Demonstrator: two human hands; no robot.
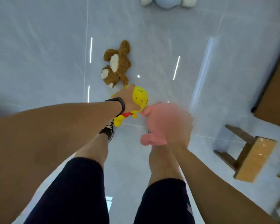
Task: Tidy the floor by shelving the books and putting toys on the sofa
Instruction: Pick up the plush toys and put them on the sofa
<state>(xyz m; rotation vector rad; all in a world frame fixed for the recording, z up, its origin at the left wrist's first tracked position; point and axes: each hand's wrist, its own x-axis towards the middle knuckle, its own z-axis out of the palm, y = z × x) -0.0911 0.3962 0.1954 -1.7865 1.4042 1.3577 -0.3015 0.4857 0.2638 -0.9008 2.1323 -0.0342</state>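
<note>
Nearest me, my right hand (174, 126) grips a soft pink plush toy (153, 125). At eleven o'clock my left hand (128, 99) clutches a yellow plush bear in a red shirt (140, 98), with a brown curly-furred teddy bear (116, 65) on the grey tiled floor (39, 62) at twelve.

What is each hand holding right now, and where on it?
Left hand grips the yellow plush toy at its head. Right hand holds a pink plush toy around its middle.

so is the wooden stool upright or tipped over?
Tipped over: the wooden stool lies on its side on the floor, legs pointing sideways.

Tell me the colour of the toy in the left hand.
Yellow toy with a red band, gripped by the left hand; shown in the head view.
</note>
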